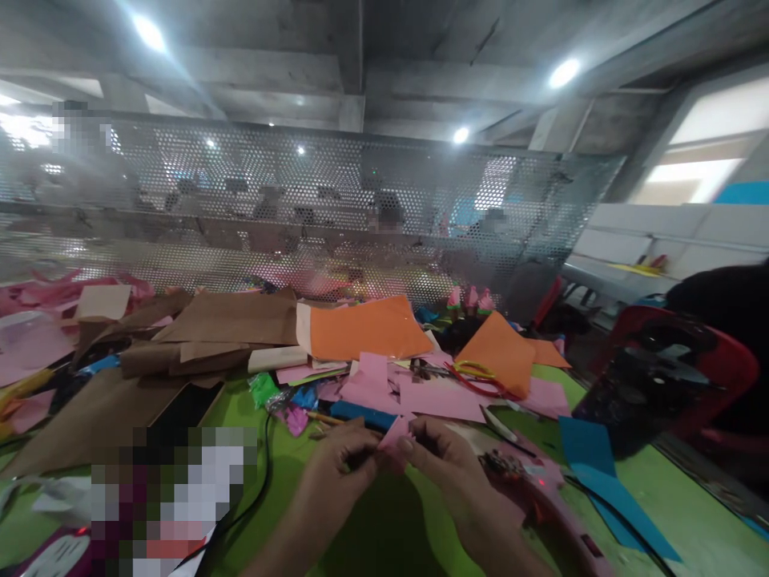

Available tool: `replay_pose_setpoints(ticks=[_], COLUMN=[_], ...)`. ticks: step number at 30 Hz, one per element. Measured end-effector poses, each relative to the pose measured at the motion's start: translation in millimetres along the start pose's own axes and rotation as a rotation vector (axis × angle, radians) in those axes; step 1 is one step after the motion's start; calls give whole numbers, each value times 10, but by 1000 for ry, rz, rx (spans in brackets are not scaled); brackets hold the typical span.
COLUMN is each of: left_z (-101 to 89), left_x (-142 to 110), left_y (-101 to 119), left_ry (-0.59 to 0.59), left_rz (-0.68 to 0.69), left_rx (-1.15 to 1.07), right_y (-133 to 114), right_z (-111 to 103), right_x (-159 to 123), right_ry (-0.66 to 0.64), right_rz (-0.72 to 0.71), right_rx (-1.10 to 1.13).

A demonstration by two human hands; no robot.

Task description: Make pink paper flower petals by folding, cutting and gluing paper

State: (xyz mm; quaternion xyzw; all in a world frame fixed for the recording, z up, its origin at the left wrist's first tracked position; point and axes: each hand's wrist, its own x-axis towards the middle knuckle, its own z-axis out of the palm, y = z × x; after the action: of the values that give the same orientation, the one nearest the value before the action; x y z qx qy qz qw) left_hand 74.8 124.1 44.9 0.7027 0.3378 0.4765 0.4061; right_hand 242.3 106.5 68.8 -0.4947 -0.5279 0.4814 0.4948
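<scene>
A small folded piece of pink paper (395, 439) is pinched between my two hands, above the green tabletop (384, 529). My left hand (342, 465) grips its left side with thumb and fingers together. From the other side, my right hand (444, 457) holds the paper's right edge, thumb on top. Just beyond my hands lie a blue roll (366, 415) and several cut pink sheets (441, 398). To the right of my right hand rests a pink tool (541, 469) with a red light, which looks like a glue gun.
Brown paper sheets (234, 316) and orange paper (366, 330) are piled at the back. Red-and-yellow-handled scissors (481, 377) lie behind my right hand. Folded blue paper (601, 473) is at right, a power strip (63, 553) front left. A perforated metal screen (336, 184) stands behind.
</scene>
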Motion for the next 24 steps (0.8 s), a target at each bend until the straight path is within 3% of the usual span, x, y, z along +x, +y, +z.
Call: replay_pose_setpoints(ticks=[24], left_z=[19], left_x=[-7], left_y=[-22], left_ry=[5], left_rz=[0], left_rx=[57], right_y=[23], right_z=[2], right_x=[21], right_ry=[-5], right_rz=[8], right_rx=[33])
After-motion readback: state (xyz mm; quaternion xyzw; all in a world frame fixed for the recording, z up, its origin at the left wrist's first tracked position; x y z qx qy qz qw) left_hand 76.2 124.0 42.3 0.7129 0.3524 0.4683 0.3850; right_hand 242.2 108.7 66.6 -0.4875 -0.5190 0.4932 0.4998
